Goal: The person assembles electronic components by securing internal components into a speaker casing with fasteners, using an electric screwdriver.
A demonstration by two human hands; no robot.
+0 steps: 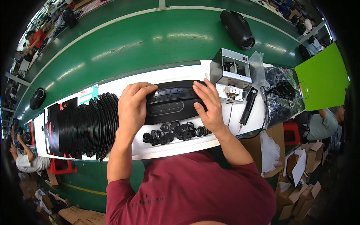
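A black, curved speaker housing (165, 103) with a ribbed strip and an oval button panel lies on the white work surface in front of me. My left hand (135, 103) grips its left end, fingers bent over the top edge. At the right end, my right hand (210, 107) holds it with the fingers laid over the top and the thumb on the near side. Just below the housing sits a loose pile of small round black plastic parts (176, 132). A long row of thin black curved panels (88, 127) stands stacked beside my left hand.
Right of the housing stands a metal-cased screw feeder (230, 69), with a black electric screwdriver (249, 106) and its cable nearby. Farther right are a plastic bag of black parts (281, 90) and a bright green board (323, 78). A finished speaker (238, 30) rests on the green conveyor (150, 41).
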